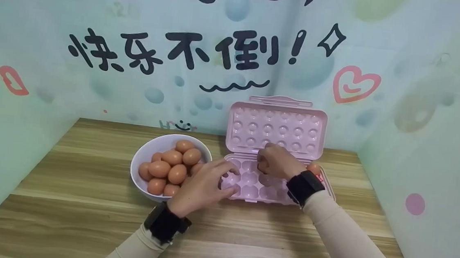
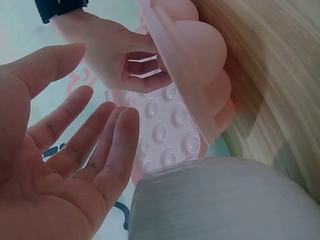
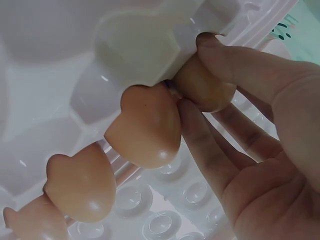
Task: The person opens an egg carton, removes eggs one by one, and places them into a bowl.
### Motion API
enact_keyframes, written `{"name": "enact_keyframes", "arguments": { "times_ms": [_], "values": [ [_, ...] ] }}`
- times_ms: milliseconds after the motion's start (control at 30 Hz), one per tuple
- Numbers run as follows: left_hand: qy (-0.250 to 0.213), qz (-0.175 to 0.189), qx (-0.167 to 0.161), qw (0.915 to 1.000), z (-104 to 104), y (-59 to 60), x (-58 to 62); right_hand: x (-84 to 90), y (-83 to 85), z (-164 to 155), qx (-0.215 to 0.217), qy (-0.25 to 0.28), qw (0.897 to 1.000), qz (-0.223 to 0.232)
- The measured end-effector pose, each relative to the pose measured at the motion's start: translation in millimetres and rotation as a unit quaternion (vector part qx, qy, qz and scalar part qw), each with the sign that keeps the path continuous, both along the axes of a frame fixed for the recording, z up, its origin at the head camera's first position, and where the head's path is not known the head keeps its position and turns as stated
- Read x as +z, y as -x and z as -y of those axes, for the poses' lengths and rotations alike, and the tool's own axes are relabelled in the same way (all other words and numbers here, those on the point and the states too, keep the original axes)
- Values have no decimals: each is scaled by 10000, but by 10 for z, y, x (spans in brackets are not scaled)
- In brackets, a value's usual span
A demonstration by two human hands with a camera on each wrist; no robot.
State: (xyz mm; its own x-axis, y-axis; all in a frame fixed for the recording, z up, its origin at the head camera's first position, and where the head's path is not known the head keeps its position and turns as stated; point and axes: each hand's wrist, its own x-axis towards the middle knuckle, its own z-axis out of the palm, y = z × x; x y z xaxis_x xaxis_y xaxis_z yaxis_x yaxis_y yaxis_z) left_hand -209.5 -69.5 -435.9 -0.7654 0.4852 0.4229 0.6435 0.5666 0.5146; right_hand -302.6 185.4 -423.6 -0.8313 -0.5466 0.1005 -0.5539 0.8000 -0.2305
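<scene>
**Egg into the back row of the pink tray**

Head view: we note the white bowl (image 1: 142, 159) of brown eggs left of the pink egg tray (image 1: 250, 190), whose lid (image 1: 277, 128) stands open; the wall reads "快乐不倒!".

Left wrist: left hand (image 2: 55, 165) spread, empty, beside the tray.

Right wrist: right hand (image 3: 250, 135) pinches an egg (image 3: 202, 90) in a cell, beside seated eggs.

Wooden table (image 1: 64, 198), white egg bowl (image 1: 146, 155), pink egg tray (image 1: 249, 192)

My head camera looks forward and down over the bench (image 1: 85, 199) toward its far edge. The camera on my left wrist sits low and close, facing my open palm and the egg tray (image 2: 170, 125). My right wrist camera is nearly against that same tray (image 3: 100, 60), shared by all three views.
</scene>
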Motion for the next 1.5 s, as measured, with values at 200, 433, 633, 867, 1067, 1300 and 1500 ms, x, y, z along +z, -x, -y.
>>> {"name": "enact_keyframes", "arguments": {
  "times_ms": [200,433,633,867,1067,1300,1500],
  "values": [
    [-60,-18,-12,10000,2,-1,0,-17,-1,11,24,61,9999,-123],
    [-98,-26,-60,9999,9,-22,15,-46,12,16,21,124,9995,-279],
    [-57,-120,-34,9999,15,-25,6,-59,11,6,11,35,9993,-379],
    [-65,-269,19,9996,6,-20,10,-32,-13,-37,59,218,9987,-449],
    [-106,-366,115,9992,-18,-14,34,94,-145,-118,84,794,9938,-775],
    [-199,-767,203,9967,-78,-4,68,229,-486,-222,-82,2043,9748,-891],
    [-562,-769,-201,9952,-156,11,86,279,-824,-228,-619,2972,9527,-135]
  ]
}}
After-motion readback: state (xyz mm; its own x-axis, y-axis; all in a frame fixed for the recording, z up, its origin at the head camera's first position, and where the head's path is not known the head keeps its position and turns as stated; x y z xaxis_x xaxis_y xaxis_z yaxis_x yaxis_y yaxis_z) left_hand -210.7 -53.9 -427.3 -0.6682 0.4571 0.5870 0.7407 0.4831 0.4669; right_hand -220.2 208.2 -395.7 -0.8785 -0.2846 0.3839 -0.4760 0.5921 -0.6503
